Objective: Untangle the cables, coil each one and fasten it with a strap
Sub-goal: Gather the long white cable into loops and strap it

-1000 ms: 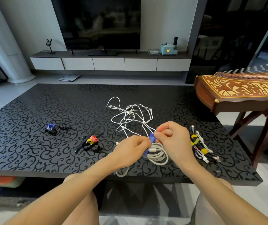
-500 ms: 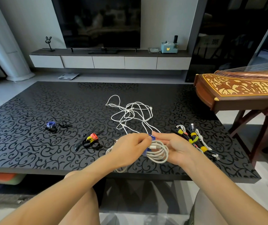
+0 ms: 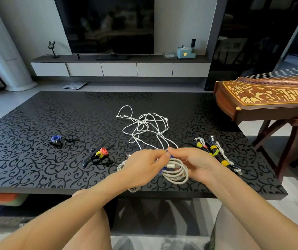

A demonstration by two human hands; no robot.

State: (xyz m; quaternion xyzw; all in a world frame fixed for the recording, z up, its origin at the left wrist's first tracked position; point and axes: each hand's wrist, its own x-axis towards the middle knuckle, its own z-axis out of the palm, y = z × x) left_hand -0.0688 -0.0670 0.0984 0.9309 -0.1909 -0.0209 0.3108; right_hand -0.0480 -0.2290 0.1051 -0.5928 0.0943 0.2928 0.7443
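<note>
Both hands work above the near edge of the black patterned table (image 3: 36, 159). The left hand (image 3: 144, 166) has its fingers curled around 1 coiled white cable (image 3: 178, 171), which makes about 4 loops; 1 metal plug lies on top of the coil. The right hand (image 3: 197, 163) meets it from the other side, and its thumb and forefinger pinch the blue strap (image 3: 171, 156) at the top of the coil, touching the left fingertips. The strap goes around the coil, but I cannot tell if it is closed. 1 loose loop of the same cable hangs below the left wrist over the table edge.

Behind the hands, at the middle of the table, lies 1 tangle of thin white cables (image 3: 144, 127); how many cables are in it cannot be counted. To the right, near the right wrist, lies a row of fastened cables (image 3: 214, 152), dark and white, with 4 yellow straps visible on them.

To the left are 2 small groups of spare straps. The near group (image 3: 101, 156) has 1 pink, 1 yellow and some black ones. The far group (image 3: 56, 140) has 1 blue and some black ones.

1 wooden zither (image 3: 263, 98) stands beside the right end of the table.
</note>
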